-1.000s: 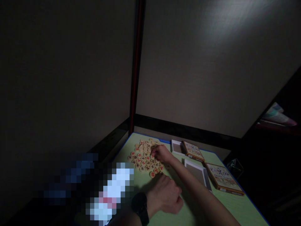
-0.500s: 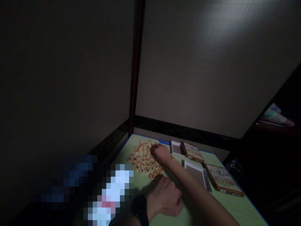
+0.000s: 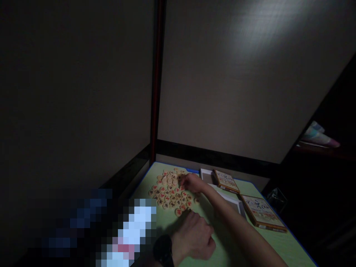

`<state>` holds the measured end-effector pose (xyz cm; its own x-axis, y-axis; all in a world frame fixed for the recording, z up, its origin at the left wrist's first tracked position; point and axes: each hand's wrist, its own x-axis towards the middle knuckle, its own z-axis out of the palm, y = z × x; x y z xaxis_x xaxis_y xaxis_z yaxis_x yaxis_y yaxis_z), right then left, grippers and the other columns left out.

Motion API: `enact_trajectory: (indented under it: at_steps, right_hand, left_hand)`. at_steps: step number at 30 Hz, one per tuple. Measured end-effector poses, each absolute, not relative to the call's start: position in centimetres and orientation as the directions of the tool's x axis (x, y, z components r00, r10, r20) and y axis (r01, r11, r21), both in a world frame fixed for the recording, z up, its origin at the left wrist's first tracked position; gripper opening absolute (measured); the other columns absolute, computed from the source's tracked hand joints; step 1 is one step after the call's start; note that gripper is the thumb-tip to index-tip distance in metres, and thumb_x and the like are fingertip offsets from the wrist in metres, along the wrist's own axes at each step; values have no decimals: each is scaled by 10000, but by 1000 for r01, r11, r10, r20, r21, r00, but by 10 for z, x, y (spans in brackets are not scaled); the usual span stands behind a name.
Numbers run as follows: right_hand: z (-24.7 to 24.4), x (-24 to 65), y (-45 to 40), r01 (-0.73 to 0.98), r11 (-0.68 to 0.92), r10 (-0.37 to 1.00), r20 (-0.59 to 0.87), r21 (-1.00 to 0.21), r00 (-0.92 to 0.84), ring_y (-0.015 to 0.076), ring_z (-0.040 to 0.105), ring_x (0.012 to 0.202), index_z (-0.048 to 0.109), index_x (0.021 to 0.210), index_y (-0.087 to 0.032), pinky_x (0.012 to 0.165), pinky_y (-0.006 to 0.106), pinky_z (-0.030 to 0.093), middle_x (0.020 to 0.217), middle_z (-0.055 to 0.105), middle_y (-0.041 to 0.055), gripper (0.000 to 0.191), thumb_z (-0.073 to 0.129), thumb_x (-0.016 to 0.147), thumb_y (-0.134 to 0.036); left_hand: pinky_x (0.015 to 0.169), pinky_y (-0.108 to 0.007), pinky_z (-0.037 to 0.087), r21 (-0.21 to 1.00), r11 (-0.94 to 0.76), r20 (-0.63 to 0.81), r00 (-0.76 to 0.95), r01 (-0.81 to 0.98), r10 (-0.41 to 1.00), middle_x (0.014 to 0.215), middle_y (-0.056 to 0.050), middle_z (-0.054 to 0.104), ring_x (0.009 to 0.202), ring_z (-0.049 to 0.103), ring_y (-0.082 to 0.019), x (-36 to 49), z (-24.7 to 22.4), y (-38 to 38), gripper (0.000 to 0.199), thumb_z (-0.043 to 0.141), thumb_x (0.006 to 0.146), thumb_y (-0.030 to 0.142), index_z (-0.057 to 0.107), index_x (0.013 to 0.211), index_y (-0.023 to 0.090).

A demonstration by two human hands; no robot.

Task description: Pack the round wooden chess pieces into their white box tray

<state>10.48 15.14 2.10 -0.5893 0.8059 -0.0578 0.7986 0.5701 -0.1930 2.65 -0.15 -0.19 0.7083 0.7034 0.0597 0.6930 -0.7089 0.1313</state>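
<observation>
Nearest to me on my left, a dark watch sits on the wrist of my left hand, which is curled narrow with its back up; its fingertips are hidden, so I can't tell whether it holds anything. It is just beside the near edge of the round game pieces, which lie spread on the left part of the green, blue-edged counter. Most show red or black characters; toward the far side several pale ones look blank. To the right, my right forearm crosses in front of an open white tray, and a patterned box with an orange rim lies flat at its right. Farther in, I have my right hand at the right side of the pieces, fingers bent down and drawn in; I can't make out whether one is pinched there. Beyond it, at the far edge, are a second white tray and a smaller patterned box, touching or nearly so. Behind everything, a grey-brown wall panel rises above a dark strip.
</observation>
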Motion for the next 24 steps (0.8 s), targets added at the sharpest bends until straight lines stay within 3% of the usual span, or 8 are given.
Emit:
enact_trajectory:
  at_steps: [4,9,12,17,24]
  right_hand:
    - [16,110,159,782,570,796,-67,-252,-602,151,707,804,801,894,-205,708,193,456,836,782,-7,292,596,749,-56]
    - [16,111,156,774,586,788,-55,-238,-613,160,696,812,808,845,-227,731,208,442,801,777,-11,240,633,751,-91]
    - [25,112,155,808,559,819,-29,-187,-574,167,694,813,798,842,-228,722,213,436,810,771,-3,238,601,782,-108]
    - [43,114,153,904,426,905,23,-49,-425,238,706,887,781,918,-205,747,267,459,920,771,102,242,570,817,-144]
    - [44,106,133,937,346,938,11,51,-347,305,708,941,757,1027,-186,783,342,500,1024,746,186,305,573,866,-368]
  left_hand:
    - [737,-419,501,142,-707,55,707,693,705,757,-122,715,740,662,-273,26,1,-2,288,507,827,330,725,862,145]
    - [755,-446,508,136,-717,41,719,683,693,787,-133,724,756,672,-288,25,1,-3,310,495,830,332,726,891,134]
    - [764,-454,510,133,-718,42,720,684,693,799,-140,725,764,674,-292,25,0,-3,323,482,839,340,724,890,132]
    - [764,-449,508,133,-716,32,719,686,694,797,-139,726,764,673,-291,25,-2,-3,322,479,836,337,724,888,135]
    - [762,-445,503,142,-717,29,721,683,692,806,-141,725,760,668,-285,25,2,-2,312,484,836,329,721,887,134]
